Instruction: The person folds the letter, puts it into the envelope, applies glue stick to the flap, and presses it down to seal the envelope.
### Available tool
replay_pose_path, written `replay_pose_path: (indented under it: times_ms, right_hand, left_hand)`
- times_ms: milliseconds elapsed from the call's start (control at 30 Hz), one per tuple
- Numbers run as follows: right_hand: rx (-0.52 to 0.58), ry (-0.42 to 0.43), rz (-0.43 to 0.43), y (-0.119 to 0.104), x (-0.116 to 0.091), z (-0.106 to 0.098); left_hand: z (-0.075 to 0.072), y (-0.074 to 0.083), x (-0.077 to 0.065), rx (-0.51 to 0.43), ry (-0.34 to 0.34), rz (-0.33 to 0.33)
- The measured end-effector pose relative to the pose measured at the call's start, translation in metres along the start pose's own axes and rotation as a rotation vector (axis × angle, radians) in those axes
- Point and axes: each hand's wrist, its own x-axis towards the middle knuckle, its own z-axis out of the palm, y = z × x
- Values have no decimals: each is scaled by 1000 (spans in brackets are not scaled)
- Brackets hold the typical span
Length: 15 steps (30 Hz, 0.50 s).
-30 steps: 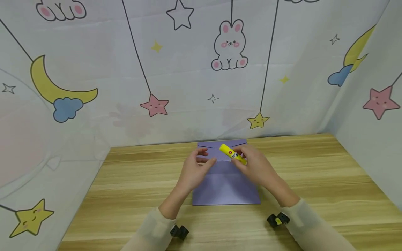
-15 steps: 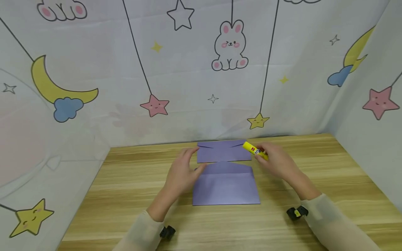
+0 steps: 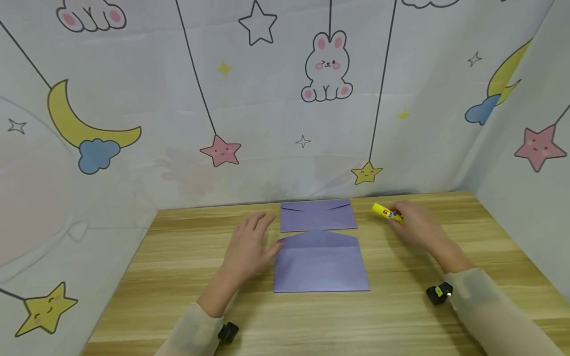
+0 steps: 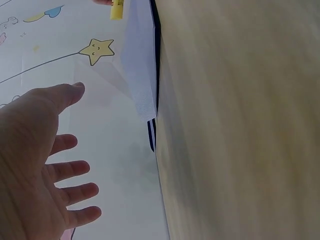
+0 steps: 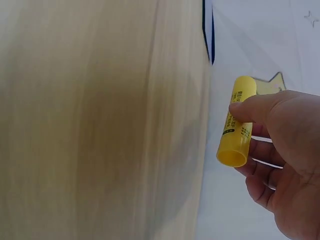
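Observation:
A yellow glue stick point(image 3: 386, 212) with printed labels is pinched between the thumb and fingers of my right hand point(image 3: 416, 225), raised over the right side of the table. In the right wrist view the glue stick point(image 5: 237, 122) shows its hollow end toward the camera. My left hand point(image 3: 247, 247) is spread with nothing in it, its thumb tip at the left edge of the nearer purple envelope point(image 3: 321, 269). That envelope lies with its pointed flap opened away from me. Just behind it, a second purple envelope point(image 3: 318, 216) lies on the table.
The wood-grain table point(image 3: 311, 324) ends at the back against a white curtain point(image 3: 267, 109) printed with stars, moons and rabbits. More of this cloth hangs at the left and right sides. Black wrist cameras point(image 3: 439, 293) sit at both sleeves.
My right hand has carried the glue stick to the right, away from the envelopes. My left hand has drawn back to the left, uncovering both envelopes.

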Motion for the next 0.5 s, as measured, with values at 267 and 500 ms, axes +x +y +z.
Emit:
replay_pose_path:
  times_ms: [267,500]
  right_hand:
    - [-72,-62,34,23,3,1]
    - [-91,-45,30,24,0,2]
  left_hand:
    - [-2,-3,-3,38,-50,10]
    - [-2,-2,-4,43,-72,7]
